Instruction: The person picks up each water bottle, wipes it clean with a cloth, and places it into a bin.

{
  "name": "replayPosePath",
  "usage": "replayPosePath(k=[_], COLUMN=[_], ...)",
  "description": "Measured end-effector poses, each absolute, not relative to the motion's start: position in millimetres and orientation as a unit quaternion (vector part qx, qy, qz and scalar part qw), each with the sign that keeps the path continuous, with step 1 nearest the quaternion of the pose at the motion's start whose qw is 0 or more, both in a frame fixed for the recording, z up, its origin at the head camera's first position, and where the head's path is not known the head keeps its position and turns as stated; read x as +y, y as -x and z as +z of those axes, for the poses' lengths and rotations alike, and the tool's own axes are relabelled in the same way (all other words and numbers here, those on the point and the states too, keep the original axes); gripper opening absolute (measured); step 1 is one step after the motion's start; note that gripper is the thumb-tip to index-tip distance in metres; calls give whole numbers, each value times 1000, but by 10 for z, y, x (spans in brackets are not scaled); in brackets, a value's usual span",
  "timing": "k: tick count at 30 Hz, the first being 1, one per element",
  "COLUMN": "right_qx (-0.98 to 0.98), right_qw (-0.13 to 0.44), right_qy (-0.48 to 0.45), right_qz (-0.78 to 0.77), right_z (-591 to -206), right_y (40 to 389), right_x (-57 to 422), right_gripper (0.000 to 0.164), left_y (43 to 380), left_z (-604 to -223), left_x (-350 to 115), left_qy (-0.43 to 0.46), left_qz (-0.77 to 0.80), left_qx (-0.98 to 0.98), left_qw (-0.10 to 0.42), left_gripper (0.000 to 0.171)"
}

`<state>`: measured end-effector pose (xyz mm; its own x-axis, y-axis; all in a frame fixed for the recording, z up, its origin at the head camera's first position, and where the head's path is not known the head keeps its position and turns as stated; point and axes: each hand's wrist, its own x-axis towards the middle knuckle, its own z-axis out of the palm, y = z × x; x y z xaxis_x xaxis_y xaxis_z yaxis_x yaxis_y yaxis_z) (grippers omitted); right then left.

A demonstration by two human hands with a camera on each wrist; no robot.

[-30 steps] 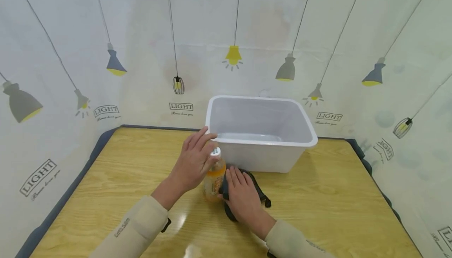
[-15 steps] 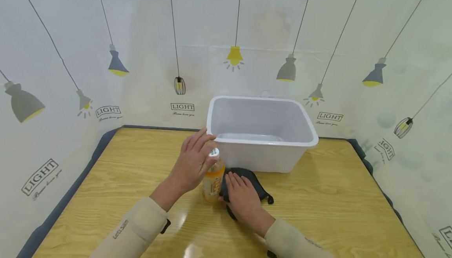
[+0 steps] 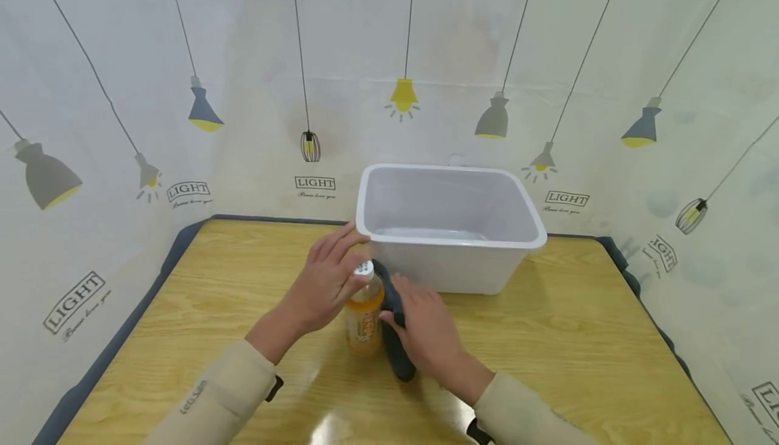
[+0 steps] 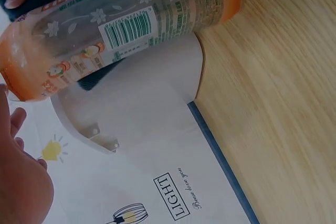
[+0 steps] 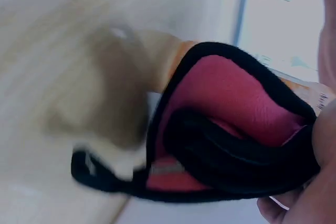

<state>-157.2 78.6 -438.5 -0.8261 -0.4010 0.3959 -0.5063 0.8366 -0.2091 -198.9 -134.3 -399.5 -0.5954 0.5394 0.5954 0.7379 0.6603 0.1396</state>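
A clear plastic drink bottle with orange bands and a white cap stands upright on the wooden table. My left hand holds it at the top, thumb and fingers about the cap. Close to the bottle's right side, my right hand grips a black fabric sleeve, its thumb hooked over the near side. In the right wrist view, the sleeve's pink lining and a small loop at one corner show. The bottle's printed label and barcode face the left wrist camera.
Behind both hands a white plastic tub stands near the back edge of the table. A wall covering printed with hanging lamps surrounds the table on the back and sides.
The sleeve lay spread under my right hand; now it is turned up on edge along the bottle. My right hand has turned with it. The bottle sits slightly further left and nearer.
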Motion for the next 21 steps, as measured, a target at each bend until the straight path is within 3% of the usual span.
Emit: replayPosePath(k=[9,21], right_qx=[-924,-926], right_qw=[236,248], right_qy=[-284,-283], right_qz=[100,-20], right_z=[-4019,-3991], right_y=[1493,1413], right_x=[711,659], right_gripper=[66,74], left_y=[1951,1924], left_z=[-3989,-4005], left_x=[-1406,-1386], left_qy=[381,386], left_qz=[-189,-187], left_qx=[-870,-867], left_qw=[248,254], left_gripper=[60,58])
